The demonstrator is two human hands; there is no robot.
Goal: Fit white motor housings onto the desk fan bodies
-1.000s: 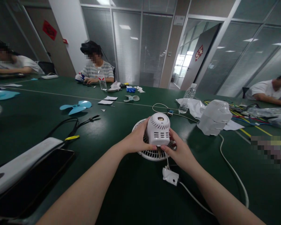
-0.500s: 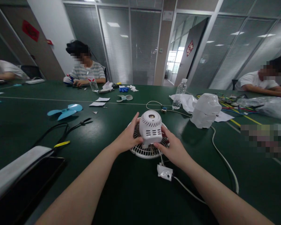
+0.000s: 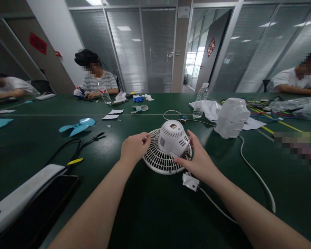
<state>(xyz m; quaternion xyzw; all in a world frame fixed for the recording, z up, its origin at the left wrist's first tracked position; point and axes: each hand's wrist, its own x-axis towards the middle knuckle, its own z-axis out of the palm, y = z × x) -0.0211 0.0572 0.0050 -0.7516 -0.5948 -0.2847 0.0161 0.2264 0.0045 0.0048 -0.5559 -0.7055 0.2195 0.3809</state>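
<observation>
A white fan motor housing [image 3: 171, 136] with vent slots and a hole in its top sits on a round white fan grille [image 3: 158, 164], which lies flat on the table. My left hand [image 3: 134, 147] is closed at the grille's left rim, thumb and forefinger pinched together there. Around the housing's right side curves my right hand [image 3: 198, 157], with the thumb at its lower front edge and fingers behind. Just below the grille, a small white box [image 3: 190, 182] with a cord rests near my right wrist.
Another white housing [image 3: 232, 117] stands at right beside a water bottle [image 3: 200, 100]. At left lie a blue fan blade [image 3: 77, 127], a white power strip [image 3: 23, 200] and a dark phone [image 3: 41, 211]. Co-workers sit across the green table [image 3: 150, 214].
The housing has turned so its slotted side faces right. My left hand has left the housing and closed at the grille's left rim. The right hand stays on the housing.
</observation>
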